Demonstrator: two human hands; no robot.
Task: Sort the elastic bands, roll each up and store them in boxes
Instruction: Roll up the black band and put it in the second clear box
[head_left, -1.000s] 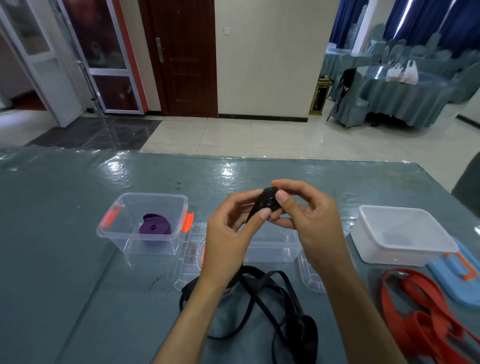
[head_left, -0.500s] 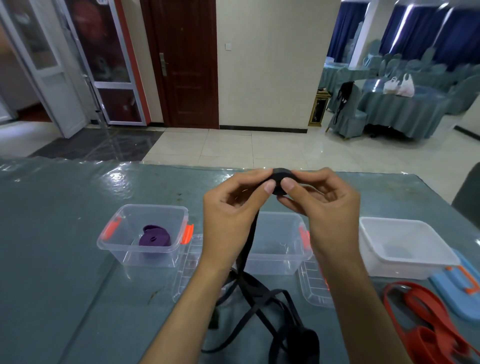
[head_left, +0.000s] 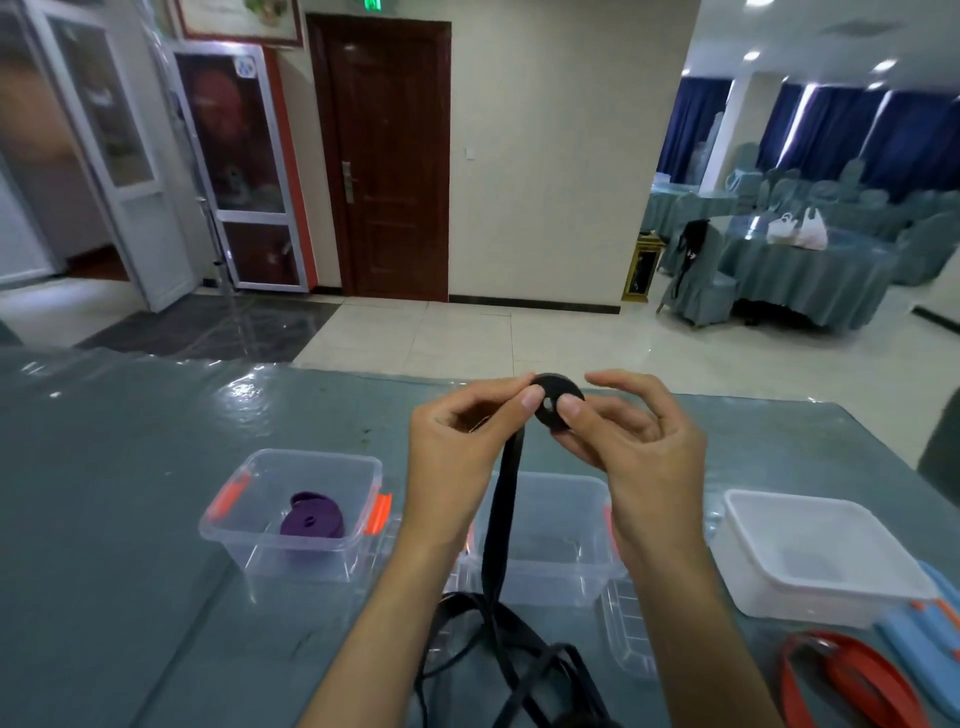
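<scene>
A black elastic band (head_left: 503, 519) is partly wound into a small roll held up between both hands; its free length hangs down to a loose tangle on the table near me. My left hand (head_left: 457, 457) and my right hand (head_left: 634, 441) pinch the roll with thumbs and fingertips. Below them stands an empty clear box (head_left: 550, 551). A clear box with orange clips (head_left: 291, 519) on the left holds a rolled purple band (head_left: 313, 521). A white box (head_left: 815, 561) stands at the right, empty. A red band (head_left: 852, 680) lies loose at the lower right.
Clear lids (head_left: 628, 634) lie flat on the table beside the middle box. A blue lid with orange clips (head_left: 930, 639) rests at the right edge. The table (head_left: 130, 519) has a shiny grey-green cover. Beyond it are tiled floor, a door and covered dining tables.
Both hands have risen with the black roll and the band now hangs taut below it. The roll looks larger. The view has tilted upward.
</scene>
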